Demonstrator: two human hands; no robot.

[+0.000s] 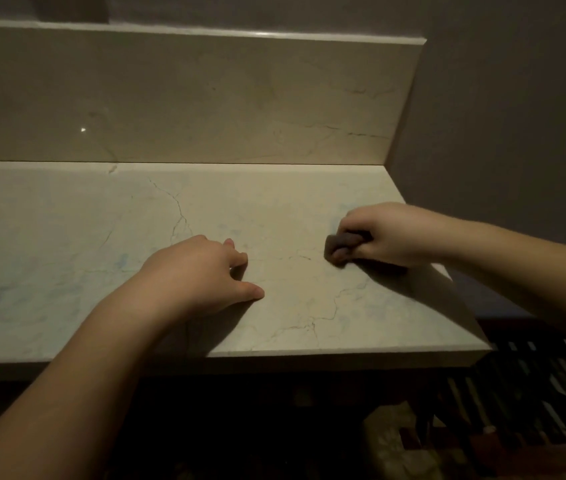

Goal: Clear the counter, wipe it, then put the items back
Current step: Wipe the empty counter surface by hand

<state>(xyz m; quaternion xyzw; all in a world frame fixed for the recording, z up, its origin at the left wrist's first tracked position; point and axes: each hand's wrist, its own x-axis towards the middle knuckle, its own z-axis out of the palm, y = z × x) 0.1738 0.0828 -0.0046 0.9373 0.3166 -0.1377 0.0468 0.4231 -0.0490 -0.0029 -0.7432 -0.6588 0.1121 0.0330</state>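
Left hand [202, 271] resting mid-counter [67, 237], right hand [381, 233] gripping cloth [340, 242] (near right edge)

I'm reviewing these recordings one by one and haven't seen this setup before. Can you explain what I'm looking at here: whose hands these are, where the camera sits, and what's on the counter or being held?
There is no machine here. A person wears one wide-angle camera on the head, looking forward and down, so both bare arms reach into the picture from the bottom edge.

The surface is a pale beige marble counter with thin dark veins and a matching upright backsplash behind it. Nothing stands on the part of the counter in view; faint bluish smears show on it.

The left hand rests on the counter, holding nothing. The right hand, near the counter's right edge, has its fingers curled round a small dark grey-brown wiping cloth or sponge, pressed to the stone. Which of the two it is, the dim light does not show.

This looks like the wiping step.
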